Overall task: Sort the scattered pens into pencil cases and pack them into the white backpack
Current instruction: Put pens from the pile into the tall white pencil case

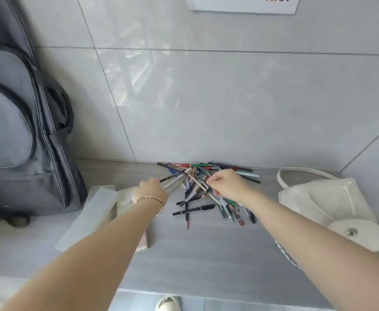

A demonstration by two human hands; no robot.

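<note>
A heap of several pens and pencils (208, 187) lies on the grey shelf against the tiled wall. My left hand (150, 190) is shut on a small bunch of pens that fan out toward the heap. My right hand (226, 184) pinches a thin beige pencil over the middle of the heap. A translucent pencil case (94, 212) lies at the left, and my left forearm partly covers a second, pinkish case (143, 241). The white backpack (327, 203) lies on its side at the right, with a round snap flap toward me.
A large grey bag (20, 131) leans against the wall at the left. The grey shelf (206, 254) ends at a front edge near me, and a white shoe (168, 303) shows on the floor below. A paper sign (242, 4) hangs on the wall.
</note>
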